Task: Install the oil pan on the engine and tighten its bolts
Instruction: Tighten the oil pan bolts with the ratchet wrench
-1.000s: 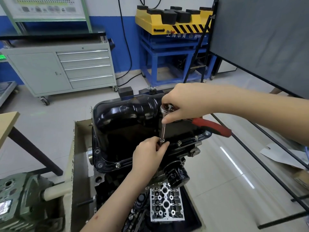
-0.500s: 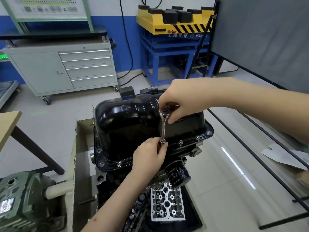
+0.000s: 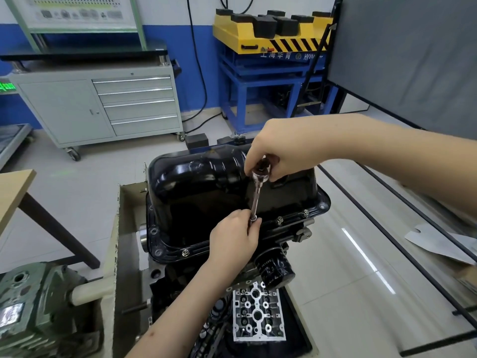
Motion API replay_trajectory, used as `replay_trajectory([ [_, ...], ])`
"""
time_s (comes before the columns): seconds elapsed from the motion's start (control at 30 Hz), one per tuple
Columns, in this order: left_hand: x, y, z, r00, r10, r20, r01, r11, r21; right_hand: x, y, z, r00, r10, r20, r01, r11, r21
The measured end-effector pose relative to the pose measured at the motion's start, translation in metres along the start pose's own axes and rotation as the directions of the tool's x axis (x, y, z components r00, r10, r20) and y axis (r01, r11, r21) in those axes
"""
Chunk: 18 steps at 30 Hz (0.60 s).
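The black oil pan (image 3: 206,187) sits upside-down on the engine (image 3: 180,280), bolts (image 3: 280,220) along its near rim. The right hand (image 3: 278,153) grips the ratchet (image 3: 259,182) head above the pan; the left hand (image 3: 235,237) pinches its lower end at the rim.

black oil pan (image 3: 206,184), yellow black-striped lift (image 3: 271,37)

Single head-worn wide-angle view, looking forward and down over both forearms onto the oil pan (image 3: 206,187), which sits close, at mid-frame. Upper frame reaches the far wall: grey drawer cabinet (image 3: 103,104) at left, yellow-and-blue stand (image 3: 268,47) at centre. No second view
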<state>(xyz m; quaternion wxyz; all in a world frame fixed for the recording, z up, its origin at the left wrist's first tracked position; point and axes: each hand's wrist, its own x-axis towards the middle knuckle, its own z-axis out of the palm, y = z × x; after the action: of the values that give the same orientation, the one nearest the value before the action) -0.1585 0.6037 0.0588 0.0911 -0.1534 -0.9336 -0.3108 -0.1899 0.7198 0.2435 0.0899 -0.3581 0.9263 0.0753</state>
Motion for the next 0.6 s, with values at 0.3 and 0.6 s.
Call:
replay_trajectory([
  [0.3, -0.002, -0.002, -0.001, 0.996, -0.094, -0.006, 0.094, 0.994, -0.063, 0.001, 0.003, 0.009, 0.993, 0.107, -0.049, -0.109, 0.993, -0.041],
  [0.6, 0.001, -0.002, 0.001, 1.0, -0.024, 0.0, 0.024, 0.999, -0.021, -0.002, -0.002, 0.005, 0.997, -0.008, -0.072, 0.006, 1.0, -0.021],
])
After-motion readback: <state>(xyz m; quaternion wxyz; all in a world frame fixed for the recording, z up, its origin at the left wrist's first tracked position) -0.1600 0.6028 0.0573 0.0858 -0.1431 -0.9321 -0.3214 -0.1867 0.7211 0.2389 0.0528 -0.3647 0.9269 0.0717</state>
